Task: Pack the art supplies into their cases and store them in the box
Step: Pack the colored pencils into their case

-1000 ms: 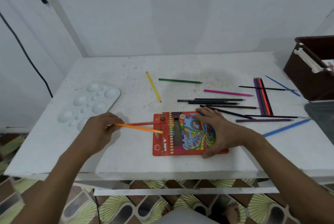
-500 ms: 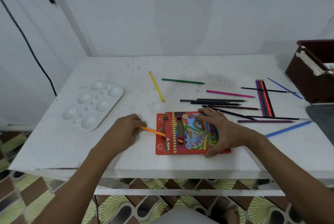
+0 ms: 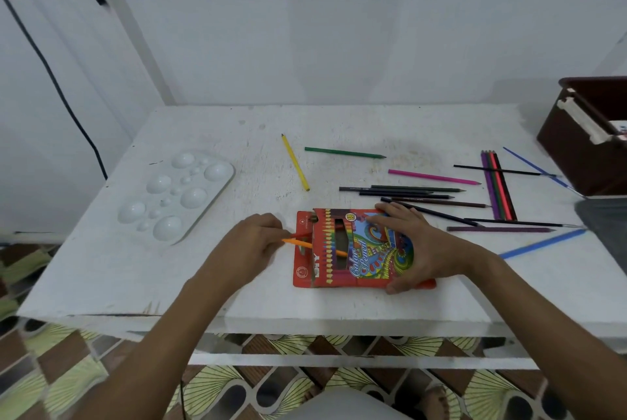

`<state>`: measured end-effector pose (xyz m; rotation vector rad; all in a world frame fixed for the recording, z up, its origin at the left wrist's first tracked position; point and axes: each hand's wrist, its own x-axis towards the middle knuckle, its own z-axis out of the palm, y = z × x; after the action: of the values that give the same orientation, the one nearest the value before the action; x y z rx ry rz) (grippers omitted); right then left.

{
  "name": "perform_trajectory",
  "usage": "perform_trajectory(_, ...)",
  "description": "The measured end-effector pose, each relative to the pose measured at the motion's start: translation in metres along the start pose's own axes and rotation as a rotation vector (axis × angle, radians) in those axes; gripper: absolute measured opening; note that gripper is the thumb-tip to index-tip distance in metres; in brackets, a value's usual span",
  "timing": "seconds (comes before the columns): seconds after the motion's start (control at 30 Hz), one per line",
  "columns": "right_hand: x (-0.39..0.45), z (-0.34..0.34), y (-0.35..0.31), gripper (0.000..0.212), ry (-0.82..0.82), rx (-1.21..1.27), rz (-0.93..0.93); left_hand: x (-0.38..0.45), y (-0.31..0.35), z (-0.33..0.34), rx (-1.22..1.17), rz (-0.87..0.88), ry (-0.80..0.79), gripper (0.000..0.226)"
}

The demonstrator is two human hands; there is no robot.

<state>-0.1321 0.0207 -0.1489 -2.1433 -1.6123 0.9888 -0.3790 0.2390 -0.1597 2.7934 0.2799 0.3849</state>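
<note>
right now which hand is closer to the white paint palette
Left. The left hand sits just right of the white paint palette, gripping pencils at the case mouth. The right hand lies farther right, flat on the pencil case.

Open table (image 3: 237, 284) between palette (image 3: 176, 195) and pencil case (image 3: 353, 250); loose pencils (image 3: 417, 194) crowding right.

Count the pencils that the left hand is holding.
2. An orange pencil and, just beyond it, a red pencil, both pinched by the left hand, their far ends entering the pencil case. The fingers may hide another.
</note>
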Motion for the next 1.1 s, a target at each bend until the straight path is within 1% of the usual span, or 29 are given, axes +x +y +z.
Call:
perform_trajectory(0.1, 0.000, 0.001, -0.002, 0.105, -0.004, -0.025, -0.005, 0.009, 0.002, 0.012, -0.043, -0.046, -0.022, 0.019)
perform_trajectory(0.17, 0.001, 0.003, 0.000, 0.107, 0.003, -0.058, -0.011, 0.017, 0.003, 0.014, -0.056, -0.130, -0.024, 0.018)
perform_trajectory(0.27, 0.002, 0.005, 0.002, 0.111, 0.013, -0.092, -0.009, 0.021, 0.003, 0.010, -0.079, -0.241, -0.014, 0.030)
perform_trajectory(0.33, 0.001, 0.007, 0.002, 0.111, 0.023, -0.102, 0.003, 0.017, 0.001, 0.007, -0.060, -0.265, -0.022, 0.037)
perform_trajectory(0.4, 0.000, 0.011, 0.001, 0.105, 0.078, -0.139, -0.003, 0.011, 0.002, 0.007, -0.037, -0.244, -0.042, 0.031)
perform_trajectory(0.47, 0.001, 0.018, -0.001, 0.098, 0.156, -0.167, -0.012, 0.006, 0.006, 0.009, -0.035, -0.224, -0.027, 0.023)
perform_trajectory(0.6, 0.005, 0.035, -0.002, 0.078, 0.295, -0.218, -0.022, 0.013, 0.012, 0.016, -0.057, -0.237, 0.030, 0.020)
perform_trajectory(0.67, 0.006, 0.040, 0.000, 0.074, 0.349, -0.236, -0.041, 0.022, 0.009, 0.018, -0.044, -0.220, 0.027, 0.021)
perform_trajectory(0.8, 0.007, 0.042, 0.002, 0.076, 0.381, -0.207, -0.057, 0.035, 0.010, 0.021, -0.072, -0.167, -0.021, 0.024)
perform_trajectory(0.9, 0.007, 0.043, 0.003, 0.078, 0.451, -0.155, -0.054, 0.034, 0.010, 0.019, -0.125, -0.213, -0.003, 0.026)
perform_trajectory(1.0, 0.005, 0.046, 0.007, 0.080, 0.539, -0.058, -0.019, 0.028, 0.004, 0.017, -0.123, -0.285, 0.017, 0.029)
perform_trajectory(1.1, 0.004, 0.045, 0.009, 0.080, 0.529, 0.048, 0.006, 0.030, 0.004, 0.016, -0.109, -0.295, 0.009, 0.024)
